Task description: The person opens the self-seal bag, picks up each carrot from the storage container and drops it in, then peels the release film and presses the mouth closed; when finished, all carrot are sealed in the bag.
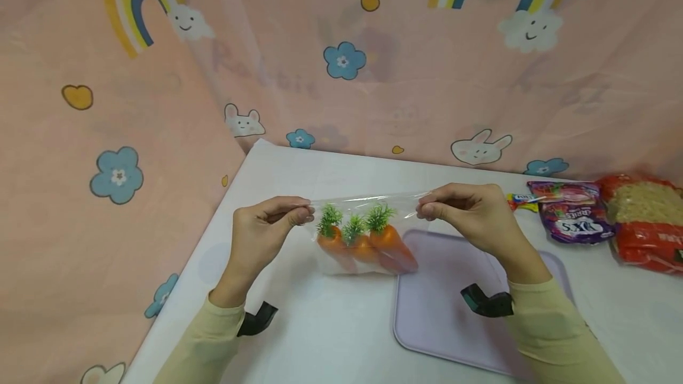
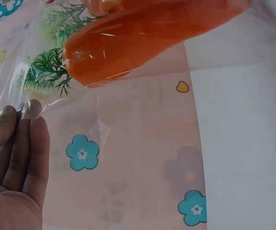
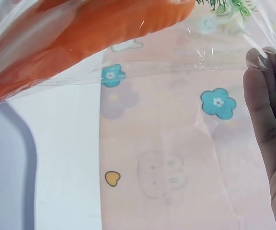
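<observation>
Between both hands hangs a clear plastic bag (image 1: 341, 262) with three orange carrots (image 1: 392, 248) inside, their green leafy tops toward the bag's upper edge. My left hand (image 1: 261, 230) pinches the upper left corner between thumb and fingers. At the upper right corner, my right hand (image 1: 475, 215) pinches the plastic the same way. The upper edge is stretched taut between them. In the left wrist view a carrot (image 2: 128, 45) shows through the film near the left hand (image 2: 18, 158). The right wrist view shows another carrot (image 3: 90, 36) and the right hand's fingers (image 3: 260, 110).
A lilac tray (image 1: 443, 313) lies on the white table (image 1: 320, 336), partly under the right forearm. At the right are a purple snack packet (image 1: 576, 218), a small yellow-and-red wrapper (image 1: 523, 201) and a red bag of noodle-like food (image 1: 645, 224). A pink patterned cloth (image 1: 299, 99) hangs behind.
</observation>
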Demonstrator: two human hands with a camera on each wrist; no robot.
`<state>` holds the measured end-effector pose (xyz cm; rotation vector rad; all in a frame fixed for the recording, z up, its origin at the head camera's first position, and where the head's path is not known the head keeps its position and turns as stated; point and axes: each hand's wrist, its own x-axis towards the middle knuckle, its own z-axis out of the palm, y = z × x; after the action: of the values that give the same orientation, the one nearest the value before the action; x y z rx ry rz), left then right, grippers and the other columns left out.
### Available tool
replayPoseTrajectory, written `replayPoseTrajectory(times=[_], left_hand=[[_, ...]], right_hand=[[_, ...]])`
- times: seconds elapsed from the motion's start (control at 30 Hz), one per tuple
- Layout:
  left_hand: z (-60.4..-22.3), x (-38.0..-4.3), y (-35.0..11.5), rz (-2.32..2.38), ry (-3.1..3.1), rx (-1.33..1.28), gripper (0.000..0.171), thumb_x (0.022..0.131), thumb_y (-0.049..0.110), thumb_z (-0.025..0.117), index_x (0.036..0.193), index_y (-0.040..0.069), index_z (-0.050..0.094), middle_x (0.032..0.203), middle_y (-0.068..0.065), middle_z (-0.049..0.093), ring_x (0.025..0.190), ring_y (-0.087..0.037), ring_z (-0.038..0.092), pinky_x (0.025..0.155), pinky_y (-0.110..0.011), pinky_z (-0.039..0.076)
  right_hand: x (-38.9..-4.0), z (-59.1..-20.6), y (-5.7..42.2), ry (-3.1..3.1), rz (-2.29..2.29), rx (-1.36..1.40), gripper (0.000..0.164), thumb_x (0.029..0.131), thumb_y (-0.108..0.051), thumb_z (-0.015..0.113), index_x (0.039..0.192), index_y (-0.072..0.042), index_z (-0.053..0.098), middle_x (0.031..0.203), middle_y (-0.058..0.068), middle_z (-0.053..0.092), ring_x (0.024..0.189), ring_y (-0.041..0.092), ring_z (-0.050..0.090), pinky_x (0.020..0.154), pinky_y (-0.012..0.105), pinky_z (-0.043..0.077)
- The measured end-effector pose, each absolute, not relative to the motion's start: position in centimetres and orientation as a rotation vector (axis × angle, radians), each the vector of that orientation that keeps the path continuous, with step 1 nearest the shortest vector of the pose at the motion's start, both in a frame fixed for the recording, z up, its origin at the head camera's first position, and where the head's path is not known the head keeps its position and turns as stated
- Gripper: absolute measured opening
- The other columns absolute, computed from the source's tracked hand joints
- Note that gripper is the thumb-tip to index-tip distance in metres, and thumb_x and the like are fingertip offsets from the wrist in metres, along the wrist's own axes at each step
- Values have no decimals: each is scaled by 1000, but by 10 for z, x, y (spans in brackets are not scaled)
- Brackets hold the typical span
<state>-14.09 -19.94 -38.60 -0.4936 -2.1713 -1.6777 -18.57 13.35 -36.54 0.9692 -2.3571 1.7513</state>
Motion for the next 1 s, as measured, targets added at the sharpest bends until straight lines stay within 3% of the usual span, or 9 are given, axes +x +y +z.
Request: replayPoseTrajectory(times=[0.33, 0.53, 0.7, 0.83, 1.0], left_hand=[[-368, -132, -188, -1565, -2174, -546, 13, 77, -10, 71, 90, -8, 70, 81, -14, 71, 70, -22, 70, 68, -30, 57], [-362, -130, -190, -1624, -2192, -558, 14, 78, -9, 70, 91, -6, 70, 81, -13, 71, 66, -23, 69, 64, -32, 57], [-363, -135, -199, -1759, -2234, -465, 13, 81, 1, 72, 93, 1, 72, 81, -10, 71, 61, -24, 67, 56, -34, 57], [-365, -145, -209, -1875, -2332, -340, 17, 83, 11, 72, 97, 2, 71, 86, -11, 71, 63, -27, 67, 58, -36, 57], [-393, -176, -225, -1989, -2569, -59, 28, 85, 20, 71, 103, 0, 69, 98, -15, 70, 73, -29, 69, 64, -36, 58]], right_hand=[[-180, -365, 138, -2346, 1771, 943, 12, 79, 10, 68, 87, 1, 70, 84, 9, 71, 73, 28, 68, 67, 33, 57], [-179, -369, 139, -2295, 1835, 937, 14, 79, 12, 67, 86, 1, 70, 82, 12, 70, 70, 26, 68, 65, 34, 57], [-180, -380, 139, -2337, 2073, 798, 7, 84, 0, 68, 91, 1, 69, 85, 16, 69, 74, 29, 69, 69, 39, 56], [-183, -398, 131, -2359, 2315, 590, 23, 84, -10, 70, 98, 7, 66, 90, 20, 68, 78, 33, 69, 72, 42, 55], [-189, -443, 108, -2311, 2641, 277, 35, 82, -10, 72, 103, 15, 60, 91, 20, 69, 80, 31, 70, 73, 43, 55]])
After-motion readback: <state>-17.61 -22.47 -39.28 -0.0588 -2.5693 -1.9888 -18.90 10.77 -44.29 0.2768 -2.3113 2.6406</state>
